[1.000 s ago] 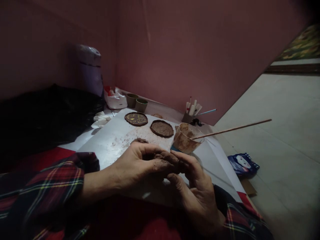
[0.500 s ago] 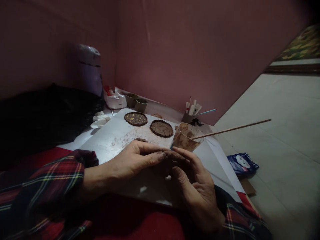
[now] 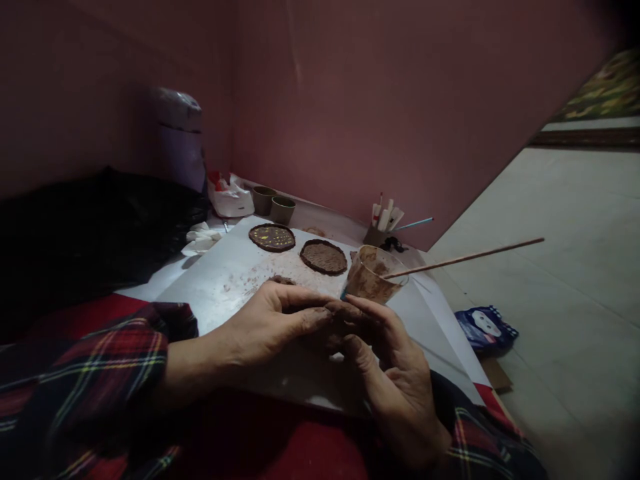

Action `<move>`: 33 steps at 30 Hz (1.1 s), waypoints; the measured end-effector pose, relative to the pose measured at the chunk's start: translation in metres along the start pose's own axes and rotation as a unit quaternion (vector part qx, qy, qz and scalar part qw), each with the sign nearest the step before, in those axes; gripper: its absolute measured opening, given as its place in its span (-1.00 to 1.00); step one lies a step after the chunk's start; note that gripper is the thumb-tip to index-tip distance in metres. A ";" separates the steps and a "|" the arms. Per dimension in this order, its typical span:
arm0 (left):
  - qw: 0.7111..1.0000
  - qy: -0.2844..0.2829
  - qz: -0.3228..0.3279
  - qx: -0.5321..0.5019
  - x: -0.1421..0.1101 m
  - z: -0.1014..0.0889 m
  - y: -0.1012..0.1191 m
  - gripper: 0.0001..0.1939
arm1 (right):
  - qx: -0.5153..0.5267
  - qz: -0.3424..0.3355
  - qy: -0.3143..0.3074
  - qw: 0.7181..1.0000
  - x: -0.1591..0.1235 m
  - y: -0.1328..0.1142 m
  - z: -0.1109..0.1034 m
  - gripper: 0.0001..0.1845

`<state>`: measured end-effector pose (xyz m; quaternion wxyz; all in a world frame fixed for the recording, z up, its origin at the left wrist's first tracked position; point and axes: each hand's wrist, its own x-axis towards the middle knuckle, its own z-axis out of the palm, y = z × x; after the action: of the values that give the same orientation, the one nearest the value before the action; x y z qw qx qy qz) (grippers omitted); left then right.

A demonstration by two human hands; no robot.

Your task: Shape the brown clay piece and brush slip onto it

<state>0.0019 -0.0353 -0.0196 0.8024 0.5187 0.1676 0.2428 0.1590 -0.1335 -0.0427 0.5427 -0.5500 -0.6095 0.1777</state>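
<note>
My left hand [image 3: 273, 327] and my right hand [image 3: 393, 363] meet over the near part of a white sheet [image 3: 220, 277]. Both close their fingers on a lump of brown clay [image 3: 345, 312], which is mostly hidden between the fingertips. Just beyond them stands a clay-smeared clear cup [image 3: 373, 275] with a long wooden stick [image 3: 465, 257] leaning out of it to the right. Two flat round clay discs lie farther back on the sheet, one with yellow dots [image 3: 273, 237] and one plain [image 3: 323, 257]. A small clay scrap [image 3: 283, 280] lies behind my left hand.
Two small green cups [image 3: 274, 202], a white plastic bag [image 3: 230, 197] and a holder of tools [image 3: 384, 223] stand along the pink wall. A lilac container [image 3: 179, 140] and a black bag [image 3: 95, 227] sit at the left. A blue packet [image 3: 486, 328] lies on the floor at right.
My hands have shifted slightly over the sheet while kneading the clay; the left fingers uncurled and lie flatter over the lump. Nothing else has moved.
</note>
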 end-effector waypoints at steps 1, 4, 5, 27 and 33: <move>1.000 -0.002 0.002 -0.001 0.000 0.000 0.000 -0.75 | -0.002 0.000 0.002 1.000 0.001 0.000 0.000 -0.63; 1.000 -0.001 -0.001 -0.003 0.001 0.000 -0.001 -0.71 | -0.003 0.002 0.011 1.000 0.002 -0.002 0.000 -0.64; 1.000 0.006 -0.007 -0.001 0.002 -0.001 -0.001 -0.66 | -0.001 0.000 0.012 1.000 0.002 -0.002 0.001 -0.64; 0.992 0.033 -0.010 0.121 -0.001 0.001 0.001 -0.72 | -0.058 -0.039 -0.013 0.997 0.002 0.000 -0.001 -0.74; 0.991 0.047 -0.010 0.126 -0.003 0.003 0.000 -0.76 | -0.047 -0.055 -0.026 0.997 0.004 -0.005 -0.001 -0.78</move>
<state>0.0010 -0.0389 -0.0187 0.7242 0.6021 0.2394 0.2359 0.1578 -0.1325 -0.0365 0.5090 -0.5360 -0.6602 0.1330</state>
